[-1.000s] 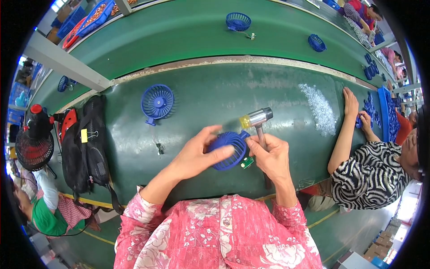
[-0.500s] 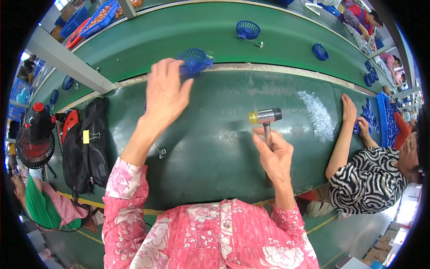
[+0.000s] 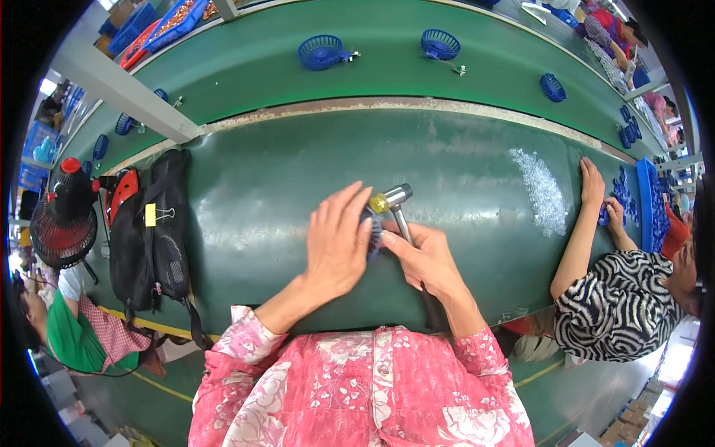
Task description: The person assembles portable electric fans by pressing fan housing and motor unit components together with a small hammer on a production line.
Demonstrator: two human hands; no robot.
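A pink-red shirt (image 3: 320, 395) carries a print of large white blossoms and small pale sprigs. Down its front runs a paler floral placket (image 3: 382, 402) with a small round button (image 3: 383, 369). The matching sleeves (image 3: 242, 354) end partway along the forearms; the hands (image 3: 333, 246) are bare.

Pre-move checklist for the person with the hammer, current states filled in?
1. Hammer held: ok, in the right hand.
2. Blue cage supported: ok, left hand on it.
3. Hammer's yellow tip off the cage: cannot tell, they overlap in this view.
4. Cage's underside in sight: not ok, hidden.
5. Black bag out of the way: ok, off to the left.
6. Co-worker's hands apart: ok, far right.
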